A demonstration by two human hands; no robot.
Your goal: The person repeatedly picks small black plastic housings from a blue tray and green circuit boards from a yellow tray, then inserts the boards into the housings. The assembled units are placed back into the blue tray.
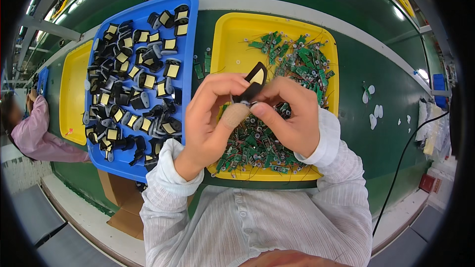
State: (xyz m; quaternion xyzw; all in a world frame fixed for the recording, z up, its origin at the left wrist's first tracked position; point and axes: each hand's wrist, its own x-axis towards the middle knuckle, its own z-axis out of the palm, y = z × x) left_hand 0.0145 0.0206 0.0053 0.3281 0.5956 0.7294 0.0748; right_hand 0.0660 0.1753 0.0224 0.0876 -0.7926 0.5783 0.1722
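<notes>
Both of my hands meet above a yellow tray (225, 29), holding one black plastic housing (256, 86) that bears a pale yellow pad. My left hand (210, 113), its thumb wrapped in a tan bandage, grips the housing from the left. At its lower end my right hand (292, 113) pinches with thumb and forefinger; a small part there is mostly hidden by the fingers. Beneath my hands lie many small green circuit boards (302, 59) with thin wires and round whitish pieces. To the left, a blue tray (185, 44) carries a heap of similar black housings (148, 80) with yellow pads.
Another yellow tray (74, 94) stands left of the blue one, near a person in a pink sleeve (37, 133). Several white pieces (374, 113) lie on the green table at right, near a black cable (403, 158) and plastic bags (435, 128). A cardboard box (123, 207) sits below.
</notes>
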